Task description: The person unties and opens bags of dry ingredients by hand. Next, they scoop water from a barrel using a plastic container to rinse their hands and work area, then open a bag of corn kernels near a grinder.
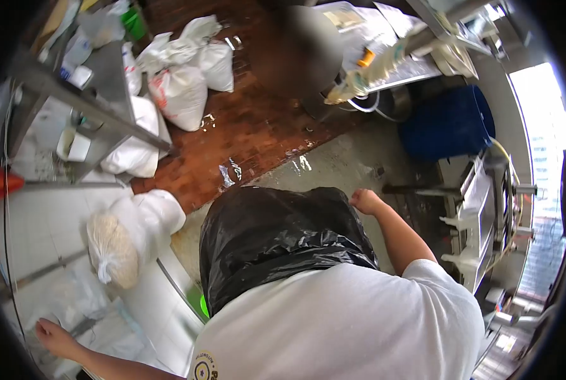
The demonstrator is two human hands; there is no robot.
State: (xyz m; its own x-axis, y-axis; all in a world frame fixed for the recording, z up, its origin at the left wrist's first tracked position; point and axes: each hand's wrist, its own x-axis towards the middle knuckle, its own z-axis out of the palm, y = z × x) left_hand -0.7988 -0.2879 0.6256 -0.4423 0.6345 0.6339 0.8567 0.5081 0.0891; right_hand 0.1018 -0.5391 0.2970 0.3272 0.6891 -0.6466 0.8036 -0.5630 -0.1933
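Observation:
My left hand (56,340) is held out at the lower left with its fingers curled in, and nothing shows in it. Crumpled clear plastic sheets (115,326) lie near that hand. On the other side, my right hand (366,201) is loosely closed with nothing visible inside. It hangs just beside the black plastic apron (283,225) that covers my waist over a white shirt (334,316). Left of the apron, a knotted clear bag of pale, grainy contents (115,250) leans by white sacks (159,212).
Full white sacks (178,95) stand on the wet red-brown floor (245,136). A metal table (115,79) runs along the left. A blue barrel (444,123), racks (482,221) and hoses line the right. A blurred round shape (295,54) hides part of the top.

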